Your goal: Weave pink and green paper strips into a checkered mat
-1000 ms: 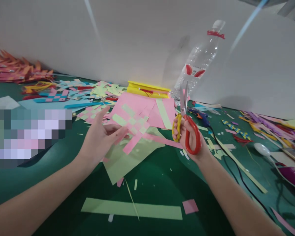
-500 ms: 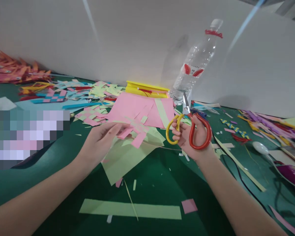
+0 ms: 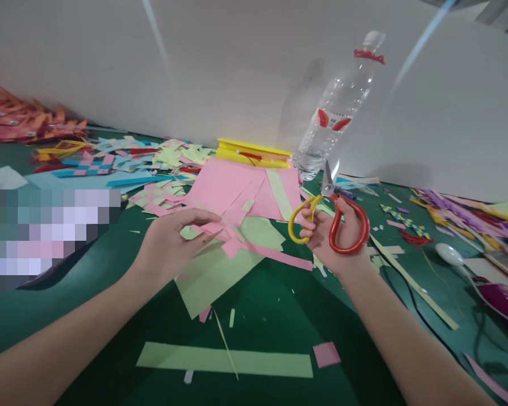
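Observation:
On the left, my left hand (image 3: 167,239) has its thumb and index finger around a small piece of pink and pale green paper strips (image 3: 231,246). A longer pink strip (image 3: 285,258) reaches from this piece to the right. My right hand (image 3: 328,234) holds scissors (image 3: 349,251) with one yellow and one red handle, fingers in the loops and blades pointing up and away. Underneath the strips lie a pale green sheet (image 3: 220,282) and, farther back, a pink sheet (image 3: 224,186).
A clear plastic bottle (image 3: 338,113) leans near the wall behind a yellow tray-like piece (image 3: 254,155). Paper scraps (image 3: 186,152) heap at the back left. At right are a glue gun-like purple object (image 3: 499,299) and a black cord (image 3: 415,310). A green strip (image 3: 224,361) lies in front.
The paper strips at my left hand have turned, and a long pink strip now stretches rightward from them. My left thumb and index finger show wider apart. The scissors have shifted slightly right.

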`<state>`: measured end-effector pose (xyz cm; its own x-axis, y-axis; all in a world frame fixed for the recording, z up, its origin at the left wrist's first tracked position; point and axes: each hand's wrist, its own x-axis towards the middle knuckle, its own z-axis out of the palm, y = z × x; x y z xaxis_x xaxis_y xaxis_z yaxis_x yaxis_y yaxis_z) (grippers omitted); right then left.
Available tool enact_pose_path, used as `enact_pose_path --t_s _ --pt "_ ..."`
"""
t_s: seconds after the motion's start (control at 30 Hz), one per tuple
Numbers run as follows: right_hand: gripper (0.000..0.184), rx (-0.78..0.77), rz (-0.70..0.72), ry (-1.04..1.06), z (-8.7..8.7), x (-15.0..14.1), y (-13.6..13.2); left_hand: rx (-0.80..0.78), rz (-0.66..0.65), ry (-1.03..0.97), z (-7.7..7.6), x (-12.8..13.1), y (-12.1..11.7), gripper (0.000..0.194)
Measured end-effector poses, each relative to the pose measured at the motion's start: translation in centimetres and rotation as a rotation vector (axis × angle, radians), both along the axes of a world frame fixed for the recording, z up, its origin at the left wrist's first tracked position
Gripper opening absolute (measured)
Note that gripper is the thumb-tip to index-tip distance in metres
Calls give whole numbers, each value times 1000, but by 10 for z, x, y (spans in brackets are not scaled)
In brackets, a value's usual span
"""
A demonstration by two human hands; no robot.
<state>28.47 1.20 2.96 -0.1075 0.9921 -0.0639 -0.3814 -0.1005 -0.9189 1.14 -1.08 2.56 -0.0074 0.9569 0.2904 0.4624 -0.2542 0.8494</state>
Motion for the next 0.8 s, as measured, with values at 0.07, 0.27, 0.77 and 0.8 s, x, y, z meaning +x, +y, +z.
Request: enact_pose_path --t_s 0.07,0.27,0.77,0.8 --pt "48 41 8 -57 1 -1 -1 59 -3 -34 0 0 0 6" --pt "44 69 -84 -87 -3 -3 0 245 70 28 2 1 0 5" --pt "44 763 -227 -1287 -14 -13 -19 -334 133 -498 3 -4 7 10" --pt "45 812 -215 -1324 -14 -14 -20 -343 126 -528 3 -3 7 10"
